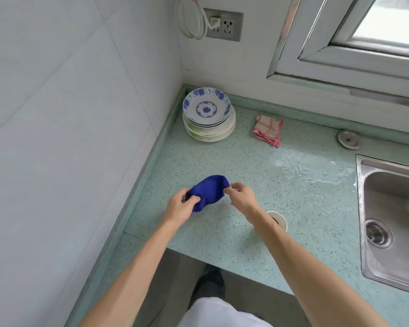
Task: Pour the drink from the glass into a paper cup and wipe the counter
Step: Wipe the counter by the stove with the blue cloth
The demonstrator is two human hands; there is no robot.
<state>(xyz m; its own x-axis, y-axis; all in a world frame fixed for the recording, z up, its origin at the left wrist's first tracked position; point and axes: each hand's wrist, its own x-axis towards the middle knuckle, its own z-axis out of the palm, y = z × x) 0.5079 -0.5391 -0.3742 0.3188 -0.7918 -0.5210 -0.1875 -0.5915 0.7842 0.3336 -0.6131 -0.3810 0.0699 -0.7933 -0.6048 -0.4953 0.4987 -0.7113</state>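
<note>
A pale green speckled counter [222, 244] is running into a corner of white tiled walls, with a metal-framed window [340, 43] sitting above its far edge and a steel sink [392, 223] lying sunk into it at the right. A sheet of water [316, 171] is glistening on the stone just left of the sink. In the corner a stack of plates [208, 114] is standing, the top one patterned in blue, and a folded red-checked cloth [268, 129] is lying near it.

The person's left hand [181, 208] and right hand [242, 197] are both pinching a soft, deep blue cloth [208, 192], each gripping one end, so that it is bunching into a rounded fold between them, over the dry part of the counter.

A white paper cup [280, 220] is standing upright just beside the right forearm, which is covering part of its rim; something dark seems to be showing inside it.
</note>
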